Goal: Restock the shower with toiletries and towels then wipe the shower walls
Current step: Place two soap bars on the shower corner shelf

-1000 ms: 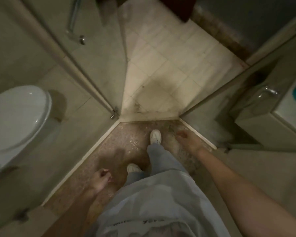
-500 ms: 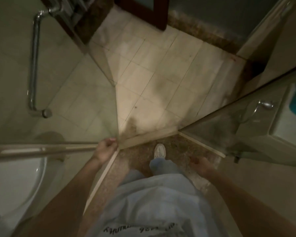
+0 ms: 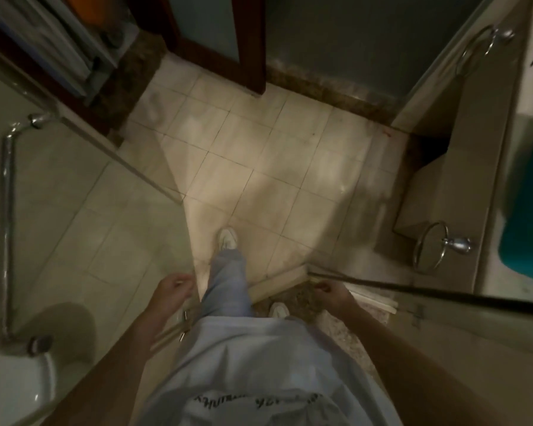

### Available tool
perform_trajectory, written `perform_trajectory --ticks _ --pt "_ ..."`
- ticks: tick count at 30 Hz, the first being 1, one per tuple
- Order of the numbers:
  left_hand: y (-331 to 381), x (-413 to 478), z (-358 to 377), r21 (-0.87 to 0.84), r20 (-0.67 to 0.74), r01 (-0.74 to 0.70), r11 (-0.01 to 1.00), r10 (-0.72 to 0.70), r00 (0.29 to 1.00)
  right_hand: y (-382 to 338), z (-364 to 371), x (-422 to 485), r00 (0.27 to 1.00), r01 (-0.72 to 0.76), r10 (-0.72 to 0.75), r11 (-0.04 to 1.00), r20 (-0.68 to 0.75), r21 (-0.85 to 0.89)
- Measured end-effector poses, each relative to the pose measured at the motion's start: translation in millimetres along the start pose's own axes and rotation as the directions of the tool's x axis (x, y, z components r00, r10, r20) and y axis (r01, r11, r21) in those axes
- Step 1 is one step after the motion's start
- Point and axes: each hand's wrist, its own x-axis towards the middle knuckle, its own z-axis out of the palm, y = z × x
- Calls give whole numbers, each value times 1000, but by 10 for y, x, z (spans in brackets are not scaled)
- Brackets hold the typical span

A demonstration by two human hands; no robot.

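The left hand (image 3: 174,290) has its fingers curled right at the free edge of the glass door (image 3: 130,241); whether it pinches the glass or only hangs beside it I cannot tell. The right hand (image 3: 333,295) is loosely curled near the end of the glass panel (image 3: 413,291) and appears to hold nothing. No towel, bottle or cloth is in either hand.

Between the hands, one shoe (image 3: 227,238) is planted on the bathroom floor tiles (image 3: 290,167) beyond the threshold (image 3: 277,282), and the other shoe (image 3: 279,310) is on the shower's speckled floor, so the person straddles the shower opening, facing out.

Further right, the near towel ring (image 3: 431,252) and the far towel ring (image 3: 480,47) both hang bare. A blurred teal thing (image 3: 526,216) lies on the desk (image 3: 505,167); what it is I cannot say.

My judgement: little of the restocking shows as done. Supplies must be fetched and carried in, and the wall wiping comes after.
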Motion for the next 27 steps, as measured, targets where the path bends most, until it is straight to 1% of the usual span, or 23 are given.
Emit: perform_trajectory --ticks 4,7,8,10,13,15,18,21,24,27 --pt "387 607 -137 120 77 10 993 -19 997 -670 -218 491 998 -18 24 992 -50 121" --pt "861 1054 -269 177 124 -5 984 -17 992 -1194 -490 823 992 -21 48 974 -113 227" --pt "1049 1189 -329 221 146 -11 975 -22 989 -1334 -590 914 990 -30 63 967 -125 255" --pt "1417 1401 -417 283 170 -29 959 -20 985 -1625 -800 1039 986 -27 68 966 -154 256" --pt "1972 1699 -497 311 229 -106 944 34 973 -2005 -1112 1211 968 -17 83 963 -236 269" --pt "2333 1911 -530 376 254 -124 918 27 967 -2128 -1245 1280 960 -14 95 956 -263 293" --pt "2838 2175 -437 468 280 -148 871 13 960 -2133 -1341 1380 946 -62 162 940 -279 335" --pt "3424 2376 -166 534 320 -209 819 33 947 -1983 -1379 1468 925 -156 279 898 -258 411" --pt "4052 2598 262 598 402 -302 742 48 914 -1668 -1387 1567 893 -273 410 823 -188 499" --pt "4761 2723 851 613 450 -387 688 98 888 -1335 -1488 1715 855 -360 503 752 -128 553"
